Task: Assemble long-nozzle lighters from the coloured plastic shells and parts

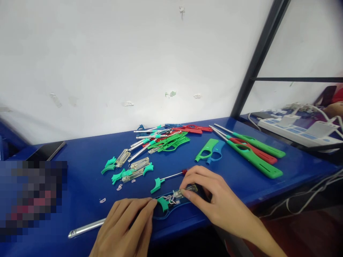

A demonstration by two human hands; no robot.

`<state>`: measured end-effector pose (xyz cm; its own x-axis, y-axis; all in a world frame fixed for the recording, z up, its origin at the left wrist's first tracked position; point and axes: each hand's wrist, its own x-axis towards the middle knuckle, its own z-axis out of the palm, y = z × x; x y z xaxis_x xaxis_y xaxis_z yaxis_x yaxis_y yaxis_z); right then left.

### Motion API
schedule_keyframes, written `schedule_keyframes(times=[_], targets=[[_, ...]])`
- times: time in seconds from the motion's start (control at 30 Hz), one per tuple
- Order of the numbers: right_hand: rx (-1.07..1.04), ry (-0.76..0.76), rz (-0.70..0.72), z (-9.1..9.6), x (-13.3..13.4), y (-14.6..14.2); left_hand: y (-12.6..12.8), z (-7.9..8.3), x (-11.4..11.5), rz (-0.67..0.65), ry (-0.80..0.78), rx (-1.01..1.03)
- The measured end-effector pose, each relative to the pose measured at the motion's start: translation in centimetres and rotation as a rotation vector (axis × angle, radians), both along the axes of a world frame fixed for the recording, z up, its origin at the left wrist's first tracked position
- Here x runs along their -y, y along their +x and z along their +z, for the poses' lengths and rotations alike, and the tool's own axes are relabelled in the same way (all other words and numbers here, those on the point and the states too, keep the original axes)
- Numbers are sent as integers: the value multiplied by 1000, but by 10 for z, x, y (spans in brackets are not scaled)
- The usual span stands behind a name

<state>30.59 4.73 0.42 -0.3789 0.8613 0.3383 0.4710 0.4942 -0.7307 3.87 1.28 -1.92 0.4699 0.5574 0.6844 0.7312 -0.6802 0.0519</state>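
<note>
A long-nosed gas lighter lies opened along the table's front edge, its blue half shell [168, 213] facing up. Its silver tube [86, 228] sticks out to the left from under my left hand [125, 223], whose fingers are closed on the lighter's front part. Between my hands sit a green trigger [163, 203] and thin white wires [169, 198] inside the shell. My right hand [207, 192] pinches a clear fuel tank [180, 193] at the handle end. Just behind lies a thin metal rod with a red end [184, 172], probably a screwdriver, partly hidden by my right hand.
Loose green triggers [157, 185] and clear tanks [140, 163] lie behind my hands. Beyond are piled shells and tubes [171, 141]. Whole lighters [249, 157] and two handle covers [207, 150] lie right. A phone [46, 151] is left; a power strip [297, 132] stands beyond the black frame.
</note>
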Motion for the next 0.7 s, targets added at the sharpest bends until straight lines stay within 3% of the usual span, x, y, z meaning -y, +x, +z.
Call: schedule_keyframes(times=[0.2, 0.33, 0.5, 0.7], targets=[[-85, 133, -114, 2, -7, 8, 0, -2, -2, 4, 2, 6], [167, 399, -205, 19, -27, 39, -1, -4, -3, 22, 6, 7], [624, 442, -55, 35, -64, 79, -3, -8, -4, 41, 32, 11], [677, 334, 174, 30, -99, 82, -3, -7, -2, 63, 35, 24]])
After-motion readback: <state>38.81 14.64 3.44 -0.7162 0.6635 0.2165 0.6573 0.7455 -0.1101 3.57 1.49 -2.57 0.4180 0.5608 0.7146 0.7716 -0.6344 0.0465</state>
